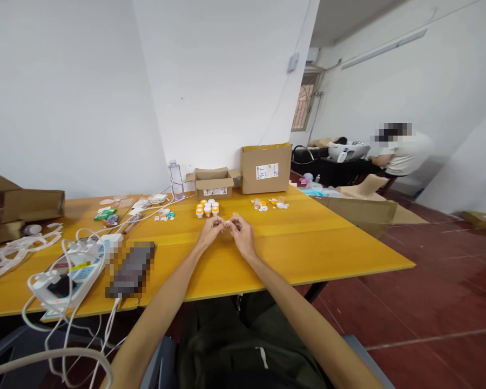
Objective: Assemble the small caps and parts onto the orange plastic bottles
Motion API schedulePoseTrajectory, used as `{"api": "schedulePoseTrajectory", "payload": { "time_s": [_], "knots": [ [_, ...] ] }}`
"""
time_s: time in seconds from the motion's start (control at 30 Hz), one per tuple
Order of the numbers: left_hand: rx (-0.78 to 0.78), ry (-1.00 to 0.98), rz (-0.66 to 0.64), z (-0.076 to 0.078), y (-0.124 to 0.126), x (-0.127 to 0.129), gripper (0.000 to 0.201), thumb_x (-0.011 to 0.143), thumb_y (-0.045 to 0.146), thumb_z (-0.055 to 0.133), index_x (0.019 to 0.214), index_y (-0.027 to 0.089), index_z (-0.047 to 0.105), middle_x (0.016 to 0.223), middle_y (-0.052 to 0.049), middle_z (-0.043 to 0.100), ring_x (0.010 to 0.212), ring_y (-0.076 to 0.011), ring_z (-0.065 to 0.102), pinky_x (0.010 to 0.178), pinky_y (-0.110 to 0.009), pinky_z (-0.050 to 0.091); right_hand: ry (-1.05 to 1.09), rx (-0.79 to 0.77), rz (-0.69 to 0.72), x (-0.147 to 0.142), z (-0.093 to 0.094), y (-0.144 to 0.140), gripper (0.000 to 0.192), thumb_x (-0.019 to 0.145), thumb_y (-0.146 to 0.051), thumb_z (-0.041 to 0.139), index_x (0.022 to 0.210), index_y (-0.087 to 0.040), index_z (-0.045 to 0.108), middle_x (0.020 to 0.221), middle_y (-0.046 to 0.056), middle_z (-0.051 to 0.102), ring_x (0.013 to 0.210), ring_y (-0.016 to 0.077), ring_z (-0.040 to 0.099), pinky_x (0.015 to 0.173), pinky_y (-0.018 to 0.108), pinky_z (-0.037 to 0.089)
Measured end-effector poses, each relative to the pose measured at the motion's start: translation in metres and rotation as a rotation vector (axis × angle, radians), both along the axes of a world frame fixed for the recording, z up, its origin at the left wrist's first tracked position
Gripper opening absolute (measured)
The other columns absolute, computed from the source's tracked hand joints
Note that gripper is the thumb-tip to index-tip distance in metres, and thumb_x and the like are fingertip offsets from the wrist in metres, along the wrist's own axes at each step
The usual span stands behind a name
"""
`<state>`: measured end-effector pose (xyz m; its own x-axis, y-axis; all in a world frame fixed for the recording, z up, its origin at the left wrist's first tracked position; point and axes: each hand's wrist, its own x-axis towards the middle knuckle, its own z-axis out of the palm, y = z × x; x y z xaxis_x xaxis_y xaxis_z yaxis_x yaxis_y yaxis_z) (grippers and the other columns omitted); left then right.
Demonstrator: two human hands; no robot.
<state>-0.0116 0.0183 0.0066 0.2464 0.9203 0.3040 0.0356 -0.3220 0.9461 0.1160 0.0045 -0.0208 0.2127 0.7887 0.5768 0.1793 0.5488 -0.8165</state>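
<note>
My left hand [211,230] and my right hand [243,235] meet over the front middle of the wooden table [299,243]. Both are closed in a pinch around a small pale piece [228,222], mostly hidden by the fingers and too small to name. Just beyond my left hand stands a tight cluster of small orange-and-white lidded containers [207,208]. Behind my right hand a small clear cup [235,214] partly shows. Farther right lie loose orange, white and clear parts [263,205], and a few white and teal bits [170,215] lie left of the cluster.
At the table's back stand an open small carton [213,189], a large carton [266,170] and a clear bottle [175,181]. To my left are a phone [133,267], a power strip [75,275] and tangled white cables. A person [407,151] sits at the far right.
</note>
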Motion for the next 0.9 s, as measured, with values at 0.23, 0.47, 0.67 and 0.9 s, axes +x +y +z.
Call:
{"api": "schedulePoseTrajectory", "payload": {
  "time_s": [0.23, 0.47, 0.67, 0.9],
  "knots": [
    [-0.046, -0.013, 0.002, 0.004, -0.003, 0.000, 0.013, 0.067, 0.029, 0.067, 0.063, 0.020, 0.059, 0.056, 0.002, 0.059, 0.059, -0.0133, 0.056, 0.061, -0.026, 0.046, 0.043, -0.012, 0.056, 0.000, 0.000, 0.002, 0.022, 0.080, -0.044, 0.056, 0.074, -0.023, 0.061, 0.071, 0.002, 0.069, 0.065, 0.0190, 0.066, 0.058, 0.028, 0.053],
    [-0.074, -0.038, 0.021, 0.006, -0.004, 0.000, 0.009, 0.067, 0.024, 0.064, 0.060, 0.020, 0.059, 0.052, 0.003, 0.057, 0.056, -0.0127, 0.055, 0.060, -0.025, 0.046, 0.069, -0.035, 0.072, 0.000, 0.003, 0.000, 0.029, 0.079, -0.049, 0.058, 0.074, -0.021, 0.065, 0.068, 0.003, 0.069, 0.063, 0.0195, 0.065, 0.055, 0.028, 0.052],
    [-0.057, -0.045, 0.015, 0.004, -0.002, -0.001, 0.010, 0.069, 0.027, 0.063, 0.063, 0.020, 0.060, 0.056, 0.002, 0.059, 0.061, -0.0135, 0.057, 0.062, -0.026, 0.045, 0.124, -0.052, 0.109, 0.000, 0.009, -0.004, 0.034, 0.079, -0.054, 0.056, 0.079, -0.021, 0.066, 0.071, 0.003, 0.070, 0.066, 0.0201, 0.067, 0.055, 0.028, 0.054],
    [-0.002, -0.094, 0.032, 0.003, 0.001, -0.002, 0.014, 0.070, 0.029, 0.067, 0.065, 0.019, 0.059, 0.057, 0.003, 0.057, 0.060, -0.0127, 0.055, 0.062, -0.025, 0.044, 0.168, -0.082, 0.151, -0.001, 0.011, -0.007, 0.037, 0.077, -0.058, 0.060, 0.079, -0.021, 0.067, 0.073, 0.003, 0.069, 0.064, 0.0176, 0.063, 0.052, 0.026, 0.051]
  ]
}}
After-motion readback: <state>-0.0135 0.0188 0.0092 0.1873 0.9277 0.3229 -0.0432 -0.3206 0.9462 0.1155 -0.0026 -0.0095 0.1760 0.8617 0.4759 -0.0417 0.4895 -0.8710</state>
